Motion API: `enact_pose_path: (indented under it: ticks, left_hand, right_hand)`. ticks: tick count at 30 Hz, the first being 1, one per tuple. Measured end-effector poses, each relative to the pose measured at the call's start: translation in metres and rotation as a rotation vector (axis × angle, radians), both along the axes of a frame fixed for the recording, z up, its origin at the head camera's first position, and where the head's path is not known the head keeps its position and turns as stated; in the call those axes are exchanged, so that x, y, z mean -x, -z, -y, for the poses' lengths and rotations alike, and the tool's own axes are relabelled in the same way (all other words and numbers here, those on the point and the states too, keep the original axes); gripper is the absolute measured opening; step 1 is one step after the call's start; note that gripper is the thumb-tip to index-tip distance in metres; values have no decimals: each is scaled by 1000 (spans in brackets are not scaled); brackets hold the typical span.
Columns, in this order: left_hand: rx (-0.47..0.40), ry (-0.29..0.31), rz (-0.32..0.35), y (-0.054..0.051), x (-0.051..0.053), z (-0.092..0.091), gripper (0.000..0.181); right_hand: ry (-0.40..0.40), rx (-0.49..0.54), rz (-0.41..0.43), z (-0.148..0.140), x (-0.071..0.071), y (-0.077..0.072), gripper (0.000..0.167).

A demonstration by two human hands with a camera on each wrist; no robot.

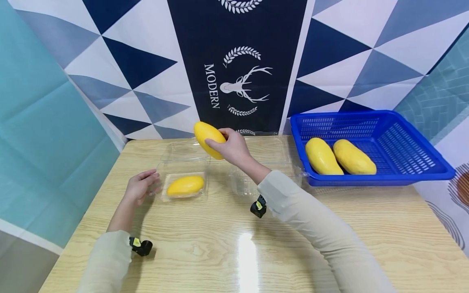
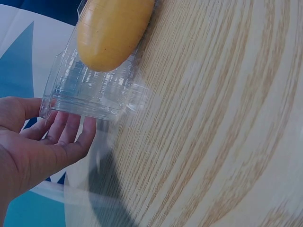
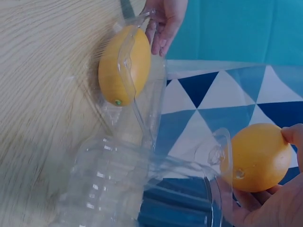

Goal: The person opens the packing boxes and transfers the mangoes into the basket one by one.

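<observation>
In the head view my right hand (image 1: pixel 234 146) holds a yellow mango (image 1: pixel 208 140) in the air, thumb on one side and fingers on the other. This mango is above the raised lid of a clear plastic clamshell container (image 2: pixel 87 92). Inside that container lies another mango (image 1: pixel 185 185). At its left end, my left hand (image 1: pixel 141 187) pinches the rim between thumb and fingers, as the left wrist view shows. A second clear plastic container (image 1: pixel 239 183) stands open to the right, partly hidden by my right forearm.
A blue plastic basket (image 1: pixel 403 178) stands at the table's back right, with two mangoes (image 1: pixel 322 156) in its left half. Behind the wooden table (image 1: pixel 198 244) hangs a patterned cloth (image 1: pixel 146 57). The second container stands close to the basket's left side.
</observation>
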State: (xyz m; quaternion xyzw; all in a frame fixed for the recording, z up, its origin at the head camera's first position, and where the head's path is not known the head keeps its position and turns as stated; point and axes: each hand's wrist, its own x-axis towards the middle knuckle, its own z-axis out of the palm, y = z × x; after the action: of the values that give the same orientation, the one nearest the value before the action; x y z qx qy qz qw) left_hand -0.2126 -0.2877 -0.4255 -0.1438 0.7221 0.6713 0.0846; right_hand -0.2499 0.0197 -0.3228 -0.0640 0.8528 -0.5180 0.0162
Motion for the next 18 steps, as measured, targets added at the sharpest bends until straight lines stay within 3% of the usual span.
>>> enact_pose_path:
  ticks: [18]
  left_hand:
    - [-11, 4, -4, 0, 1, 2, 56]
  right_hand:
    - [89, 17, 30, -33, 8, -6, 63]
